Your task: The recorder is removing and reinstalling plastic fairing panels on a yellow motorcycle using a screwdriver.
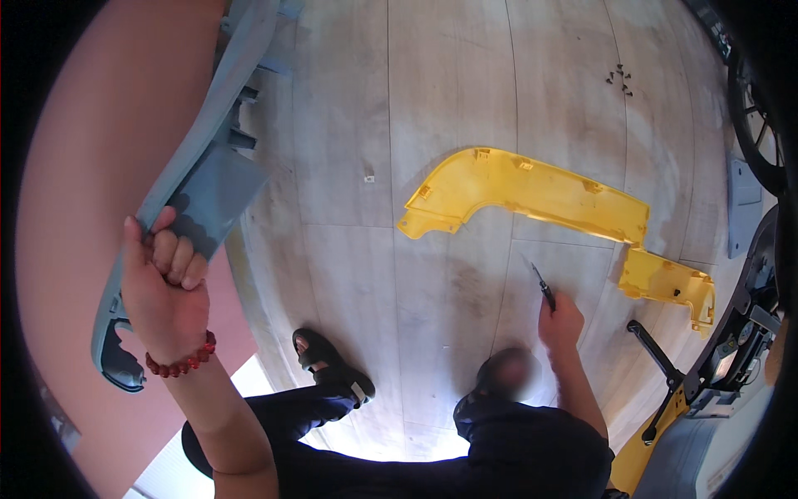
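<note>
My left hand (pixel 170 291), with a red bead bracelet at the wrist, is closed around the edge of a long grey-blue plastic panel (pixel 218 195). That panel stretches from the lower left up past the top of the view, and several clips stick out along its side. In my right hand (pixel 563 323), closed and low over the floor, is a screwdriver (pixel 544 284) with a dark handle and a thin shaft pointing up and left. Just beyond its tip lies a curved yellow plastic panel (pixel 532 190), its inner side with clip tabs showing. Neither hand touches it.
Several small dark screws (pixel 621 81) lie on the wooden floor (pixel 349 274) at the far right. A small white piece (pixel 369 178) is left of the yellow panel. A vehicle with a black kickstand (pixel 661 359) and a wheel (pixel 761 137) lines the right edge.
</note>
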The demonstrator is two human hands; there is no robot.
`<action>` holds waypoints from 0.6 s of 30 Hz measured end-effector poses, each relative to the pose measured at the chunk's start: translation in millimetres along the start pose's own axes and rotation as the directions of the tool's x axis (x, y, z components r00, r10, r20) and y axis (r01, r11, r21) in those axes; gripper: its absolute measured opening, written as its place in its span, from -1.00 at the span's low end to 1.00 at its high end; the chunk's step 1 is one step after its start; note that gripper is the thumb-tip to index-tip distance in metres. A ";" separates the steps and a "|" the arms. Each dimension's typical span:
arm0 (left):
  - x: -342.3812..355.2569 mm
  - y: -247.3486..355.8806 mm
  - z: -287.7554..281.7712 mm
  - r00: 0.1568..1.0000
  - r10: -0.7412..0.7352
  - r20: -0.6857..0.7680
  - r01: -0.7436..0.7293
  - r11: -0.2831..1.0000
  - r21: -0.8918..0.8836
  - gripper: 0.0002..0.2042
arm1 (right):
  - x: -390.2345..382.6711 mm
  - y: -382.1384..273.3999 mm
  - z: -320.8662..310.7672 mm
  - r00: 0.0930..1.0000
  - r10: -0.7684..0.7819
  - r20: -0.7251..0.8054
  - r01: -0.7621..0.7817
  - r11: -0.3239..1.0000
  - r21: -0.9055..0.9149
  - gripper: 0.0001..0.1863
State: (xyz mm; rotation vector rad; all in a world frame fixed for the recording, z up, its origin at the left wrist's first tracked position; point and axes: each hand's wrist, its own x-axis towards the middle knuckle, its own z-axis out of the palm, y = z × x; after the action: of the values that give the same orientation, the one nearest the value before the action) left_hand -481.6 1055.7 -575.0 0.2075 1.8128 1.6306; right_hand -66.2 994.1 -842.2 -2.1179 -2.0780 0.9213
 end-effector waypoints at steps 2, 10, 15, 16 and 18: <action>2.3 9.2 -2.1 0.998 -0.027 0.056 0.027 1.000 -0.012 -0.58 | 0.1 0.7 1.7 1.000 -0.006 0.001 0.006 1.000 -0.003 -0.82; 1.1 38.8 2.3 0.997 -0.070 0.037 0.072 0.996 -0.048 -0.60 | -0.8 3.4 4.4 1.000 0.000 0.011 0.000 1.000 -0.019 -0.82; -0.4 54.8 -2.1 0.998 -0.066 0.021 0.067 0.997 -0.041 -0.60 | 0.1 2.7 -4.4 1.000 0.003 -0.010 -0.003 1.000 -0.003 -0.82; 1.8 54.8 -5.5 0.994 -0.100 0.036 0.103 0.992 -0.077 -0.61 | 0.3 2.7 -3.0 1.000 0.009 0.017 -0.009 1.000 -0.003 -0.82; 3.9 54.8 -9.4 0.990 -0.129 0.056 0.135 0.985 -0.108 -0.62 | 0.6 1.1 0.2 0.999 0.018 0.041 -0.018 1.000 0.003 -0.82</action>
State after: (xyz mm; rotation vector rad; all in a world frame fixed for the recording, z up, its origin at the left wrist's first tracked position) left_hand -507.3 1061.2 -525.8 0.0749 1.6577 1.6131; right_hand -65.3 994.5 -843.0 -2.1372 -2.0778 0.9777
